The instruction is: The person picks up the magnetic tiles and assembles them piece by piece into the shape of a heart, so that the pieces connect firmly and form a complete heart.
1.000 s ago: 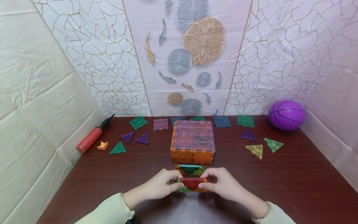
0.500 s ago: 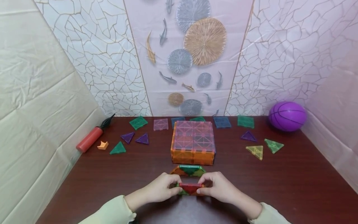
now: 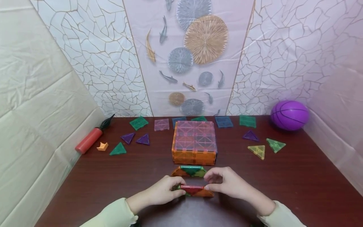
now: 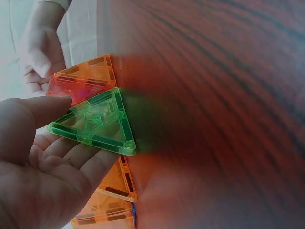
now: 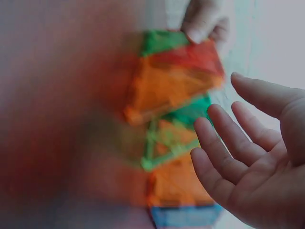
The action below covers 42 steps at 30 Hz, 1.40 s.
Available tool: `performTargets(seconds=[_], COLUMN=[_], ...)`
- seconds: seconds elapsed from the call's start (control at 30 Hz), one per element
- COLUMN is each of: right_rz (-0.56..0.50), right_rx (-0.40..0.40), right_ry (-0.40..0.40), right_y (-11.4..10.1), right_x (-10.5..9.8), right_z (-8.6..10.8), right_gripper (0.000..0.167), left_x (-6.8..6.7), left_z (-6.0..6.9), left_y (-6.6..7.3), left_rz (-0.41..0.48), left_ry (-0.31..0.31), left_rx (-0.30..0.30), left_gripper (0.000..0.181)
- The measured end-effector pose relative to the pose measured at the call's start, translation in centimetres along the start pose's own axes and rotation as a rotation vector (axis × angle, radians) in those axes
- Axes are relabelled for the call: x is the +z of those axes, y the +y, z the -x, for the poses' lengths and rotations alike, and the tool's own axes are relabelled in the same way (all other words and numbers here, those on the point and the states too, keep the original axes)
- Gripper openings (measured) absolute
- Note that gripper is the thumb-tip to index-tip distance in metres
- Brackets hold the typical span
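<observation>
A low upright strip of joined magnetic triangle tiles (image 3: 195, 190), green, red and orange, stands near the person. The left hand (image 3: 164, 190) pinches its left end; in the left wrist view the thumb lies by the top edge of the green triangle tile (image 4: 97, 119), with fingers behind. Off the strip's right end is the right hand (image 3: 231, 184), its fingers relaxed and apart in the right wrist view, holding nothing. Behind the hands stands a second strip (image 3: 191, 171) of orange, teal and yellow-green tiles, just in front of a box of magnetic tiles (image 3: 195, 142) with a pink top and orange front.
Loose tiles lie around the box: purple triangles (image 3: 143, 139), a green triangle (image 3: 118, 149), a yellow triangle (image 3: 258, 151) and several squares along the back. A red hand pump (image 3: 90, 140) and a small orange crown-shaped piece (image 3: 102, 146) lie left. A purple ball (image 3: 290, 115) sits back right.
The near strip has come toward the person, widening its gap from the rear strip. The right hand has let go of its right end and moved slightly right and away; the left hand keeps hold.
</observation>
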State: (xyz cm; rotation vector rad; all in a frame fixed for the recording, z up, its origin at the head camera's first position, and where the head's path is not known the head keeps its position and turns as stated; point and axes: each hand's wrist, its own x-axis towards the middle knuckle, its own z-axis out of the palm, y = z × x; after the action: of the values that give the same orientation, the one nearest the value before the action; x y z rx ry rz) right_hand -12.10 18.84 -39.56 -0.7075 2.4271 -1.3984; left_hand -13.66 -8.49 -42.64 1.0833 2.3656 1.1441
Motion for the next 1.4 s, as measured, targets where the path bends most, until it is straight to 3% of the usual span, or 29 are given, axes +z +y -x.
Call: performTargets(seconds=[0.2, 0.37, 0.57, 0.77, 0.93, 1.1, 1.4], right_rz=[0.107, 0.221, 0.260, 0.214, 0.206, 0.235, 0.326], right_rx=[0.001, 0.046, 0.162, 0.200, 0.239, 0.277, 0.292], right_ry=[0.129, 0.272, 0.452, 0.572, 0.568, 0.512, 0.408], right_y=[0.0, 1.0, 4.1, 7.1, 9.5, 11.5, 12.5], right_x=[-3.1, -6.7, -10.7, -12.3, -12.3, -11.9, -11.9], right_z=[0.4, -0.4, -3.2, -6.6, -8.6, -10.3, -12.7], right_gripper=[0.022, 0.023, 0.040, 0.052, 0.057, 0.060, 0.068], left_x=[0.1, 0.1, 0.0, 0.1, 0.2, 0.2, 0.2], left_z=[0.1, 0.1, 0.2, 0.3, 0.2, 0.2, 0.1], left_y=[0.1, 0.2, 0.2, 0.0, -0.3, -0.1, -0.2], left_rz=[-0.014, -0.002, 0.014, 0.023, 0.006, 0.023, 0.024], left_ry=[0.007, 0.013, 0.012, 0.026, 0.033, 0.032, 0.037], left_rx=[-0.006, 0.002, -0.018, -0.016, -0.009, -0.021, -0.033], left_gripper=[0.004, 0.005, 0.005, 0.004, 0.005, 0.005, 0.005])
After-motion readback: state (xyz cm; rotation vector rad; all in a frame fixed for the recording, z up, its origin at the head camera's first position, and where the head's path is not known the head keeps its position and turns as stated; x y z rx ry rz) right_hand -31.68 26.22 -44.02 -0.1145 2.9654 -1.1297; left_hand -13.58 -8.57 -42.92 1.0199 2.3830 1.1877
